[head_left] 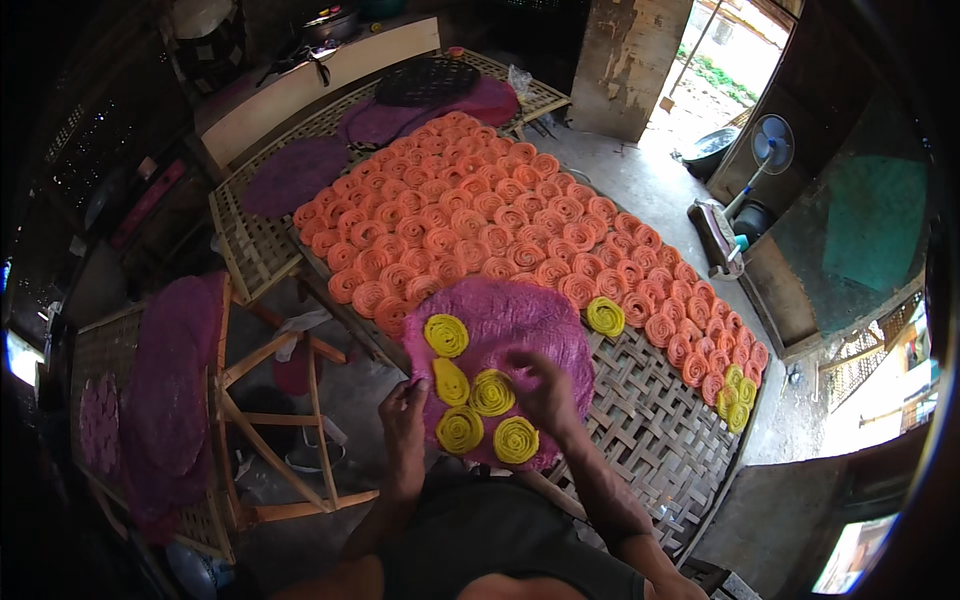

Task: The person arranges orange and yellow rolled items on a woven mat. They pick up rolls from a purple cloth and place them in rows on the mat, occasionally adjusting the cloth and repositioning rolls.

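Observation:
My left hand (405, 409) pinches the left edge of a round purple mesh sheet (517, 315). Several yellow spiral coils of noodle-like strands (446, 335) lie on the sheet, one of them folded into an oval (451, 382). Over the sheet's right part hovers my right hand (546, 394), slightly blurred, fingers apart, with nothing visible in it. A yellow coil (492, 393) is just left of its fingers. Beyond the sheet, rows of orange coils (469, 223) cover a woven bamboo rack (637, 409). A single yellow coil (606, 316) rests on the rack beside the sheet.
More yellow coils (736, 397) sit at the rack's right edge. Purple mesh sheets (296, 176) lie on another woven rack (255, 251) at the back left. A wooden frame (277, 420) stands left of me. A fan (771, 142) is by the doorway.

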Action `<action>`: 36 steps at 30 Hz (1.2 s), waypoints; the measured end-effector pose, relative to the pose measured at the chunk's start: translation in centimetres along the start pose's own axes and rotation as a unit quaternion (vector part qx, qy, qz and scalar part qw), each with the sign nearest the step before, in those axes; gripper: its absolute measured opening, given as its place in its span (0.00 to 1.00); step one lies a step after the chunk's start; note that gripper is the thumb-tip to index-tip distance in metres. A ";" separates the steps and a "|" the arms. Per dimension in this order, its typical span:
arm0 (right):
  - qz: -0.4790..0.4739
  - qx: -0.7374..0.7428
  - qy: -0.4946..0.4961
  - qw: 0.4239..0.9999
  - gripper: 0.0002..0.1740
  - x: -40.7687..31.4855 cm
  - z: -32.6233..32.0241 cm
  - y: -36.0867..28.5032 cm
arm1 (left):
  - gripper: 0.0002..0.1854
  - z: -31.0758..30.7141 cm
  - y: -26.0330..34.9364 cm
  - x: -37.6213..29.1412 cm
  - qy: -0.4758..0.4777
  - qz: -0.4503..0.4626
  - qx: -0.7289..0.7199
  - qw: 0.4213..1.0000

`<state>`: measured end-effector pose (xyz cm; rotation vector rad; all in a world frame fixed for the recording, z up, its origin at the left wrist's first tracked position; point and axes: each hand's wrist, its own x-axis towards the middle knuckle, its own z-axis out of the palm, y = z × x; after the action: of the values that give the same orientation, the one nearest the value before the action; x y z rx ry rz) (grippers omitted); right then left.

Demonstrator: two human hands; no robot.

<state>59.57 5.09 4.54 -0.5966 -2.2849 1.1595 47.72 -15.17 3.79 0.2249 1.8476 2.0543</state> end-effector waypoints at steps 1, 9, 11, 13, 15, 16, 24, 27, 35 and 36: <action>-0.063 -0.037 -0.035 0.997 0.30 -0.3 1.7 -1.7 | 0.16 0.5 0.2 0.0 -0.004 -0.001 -0.012 1.000; 0.139 0.210 -0.052 0.966 0.19 1.3 2.3 -0.6 | 0.13 0.4 -0.4 1.2 0.041 -0.004 -0.030 0.999; 0.245 0.368 0.004 0.897 0.18 1.8 1.1 1.6 | 0.13 -1.0 -1.2 1.5 0.069 0.000 -0.046 0.997; 0.216 0.409 0.061 0.885 0.17 1.5 -1.9 4.3 | 0.15 -2.0 -2.1 1.3 0.097 0.002 -0.046 0.994; 0.159 0.396 0.131 0.895 0.17 1.3 -5.0 7.2 | 0.18 -2.6 -2.5 1.5 0.116 0.058 0.049 0.990; 0.186 0.357 0.173 0.899 0.18 1.4 -6.5 8.9 | 0.20 -2.8 -2.4 1.7 0.119 0.115 0.141 0.976; 0.199 -0.217 0.295 0.909 0.21 1.0 -11.8 13.6 | 0.28 0.7 -0.3 9.2 -0.103 0.322 0.464 0.819; 0.070 -0.305 0.324 0.893 0.22 -0.5 -10.1 10.1 | 0.30 1.9 -0.2 11.0 -0.162 0.329 0.519 0.772; -0.085 -0.209 -0.041 0.973 0.30 -3.1 0.6 0.9 | 0.30 2.5 0.7 12.4 -0.204 0.231 0.510 0.803; -0.094 -0.221 -0.041 0.970 0.32 -3.2 1.3 0.4 | 0.25 2.6 0.8 12.5 -0.203 0.208 0.506 0.812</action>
<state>61.25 2.66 2.75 -0.4801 -2.6259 0.5958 37.00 -8.12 3.34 1.3127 2.5180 0.8396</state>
